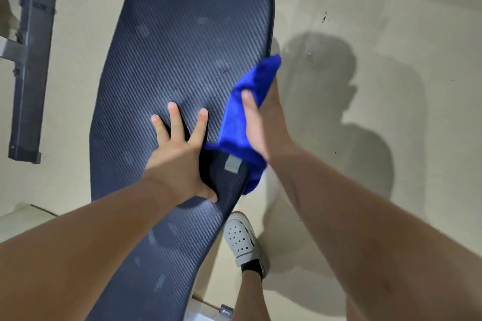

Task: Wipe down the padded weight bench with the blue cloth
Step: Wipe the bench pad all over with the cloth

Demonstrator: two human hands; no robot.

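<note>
Spreading across the right half of the frame, the pale floor (391, 8) runs along the bench's long right edge, with a person's shadow on it. The padded weight bench (182, 47) slants from bottom centre to top centre. It is dark, with a fine diagonal weave, a few faint dull patches and rounded corners. A dark metal frame (31, 60) stands near its left edge, upper left. The left hand (180, 154) presses flat on the pad, fingers spread wide. The right hand (263, 122) grips the blue cloth (240, 122) at the bench's right edge, mid-frame, thumb over it — the cloth drapes over that edge, a grey tag (232, 164) showing. A white clog (242, 240) stands just beside the bench, lower centre.
</note>
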